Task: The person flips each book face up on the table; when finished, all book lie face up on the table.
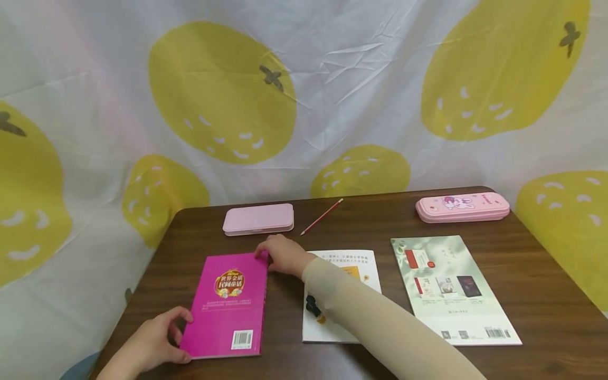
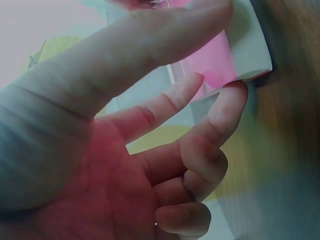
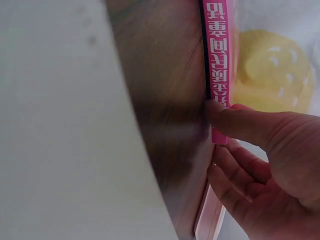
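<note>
A bright pink book (image 1: 220, 322) lies on the left side of the table, its barcode at the lower right of the cover. My left hand (image 1: 154, 338) holds its lower left corner, thumb at the bottom edge and fingers at the left side. In the left wrist view the thumb crosses over the book (image 2: 211, 65) and the other fingers bend loosely beneath. At the upper right corner, my right hand (image 1: 285, 257) grips the same book. The right wrist view shows that thumb against the lettered spine (image 3: 218, 55), with the fingers around the top end.
Right of the pink book lies a white book (image 1: 332, 330), partly covered by my right forearm. A pale green book (image 1: 451, 316) lies farther right. Along the back are a plain pink case (image 1: 258, 217), a red pencil (image 1: 323, 216) and a pink rabbit-patterned pencil case (image 1: 463, 207).
</note>
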`<state>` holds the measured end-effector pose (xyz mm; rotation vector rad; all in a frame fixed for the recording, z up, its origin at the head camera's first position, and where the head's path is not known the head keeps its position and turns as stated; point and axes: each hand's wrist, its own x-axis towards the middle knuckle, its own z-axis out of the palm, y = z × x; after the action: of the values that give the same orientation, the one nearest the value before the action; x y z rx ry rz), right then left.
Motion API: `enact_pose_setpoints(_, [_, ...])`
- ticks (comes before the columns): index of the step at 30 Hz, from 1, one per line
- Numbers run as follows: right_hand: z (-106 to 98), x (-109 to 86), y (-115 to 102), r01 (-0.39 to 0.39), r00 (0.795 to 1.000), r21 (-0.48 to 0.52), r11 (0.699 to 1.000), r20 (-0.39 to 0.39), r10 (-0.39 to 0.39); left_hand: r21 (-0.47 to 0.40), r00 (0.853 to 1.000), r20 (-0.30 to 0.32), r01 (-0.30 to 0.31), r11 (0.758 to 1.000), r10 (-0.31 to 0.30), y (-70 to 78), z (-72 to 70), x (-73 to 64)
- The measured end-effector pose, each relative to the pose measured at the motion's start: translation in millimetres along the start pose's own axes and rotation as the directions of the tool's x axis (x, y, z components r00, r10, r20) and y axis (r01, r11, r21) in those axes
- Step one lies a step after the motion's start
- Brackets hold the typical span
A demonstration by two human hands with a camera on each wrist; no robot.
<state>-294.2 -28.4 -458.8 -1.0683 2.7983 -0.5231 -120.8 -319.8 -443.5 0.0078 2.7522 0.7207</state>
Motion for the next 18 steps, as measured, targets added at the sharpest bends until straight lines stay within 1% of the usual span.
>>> enact_pose_setpoints(4, [-0.4,-0.1,-1.1,-0.010,1.000,-0.001,1.000,-0.019,0.010,-0.009,1.000,-0.005,0.024,1.000,-0.024,-0.4,0.2,-1.1])
enact_pose_setpoints(6, [-1.3,-1.5,-0.6,-0.013,1.000,-0.006,1.000,-0.024,0.013,-0.005,1.000,0.001,0.025,1.000,-0.025,0.2,0.2,0.0])
enact_pose_setpoints(9, [-3.2,-3.8,0.0,-0.001,1.000,-0.024,1.000,-0.029,0.001,-0.006,0.999,0.011,0.036,0.999,-0.036,1.0,-0.3,1.2])
enact_pose_setpoints(11, [-3.9,-5.1,0.5,0.012,0.999,-0.062,0.998,-0.029,-0.014,-0.007,0.999,0.020,0.049,0.999,-0.048,1.4,-0.7,1.3])
enact_pose_setpoints(13, [-4.7,-5.6,0.6,0.024,0.999,-0.122,0.992,-0.031,-0.028,-0.007,0.999,0.025,0.042,0.999,-0.042,1.2,-1.2,0.8])
enact_pose_setpoints(16, [-5.8,-5.0,0.0,0.045,0.998,-0.199,0.979,-0.023,-0.051,-0.003,1.000,0.022,0.016,1.000,-0.016,0.9,-2.1,0.2])
enact_pose_setpoints(18, [-5.9,-4.5,-1.0,0.065,0.998,-0.216,0.974,-0.003,-0.067,0.000,1.000,0.018,-0.004,1.000,0.004,1.2,-2.5,-0.1])
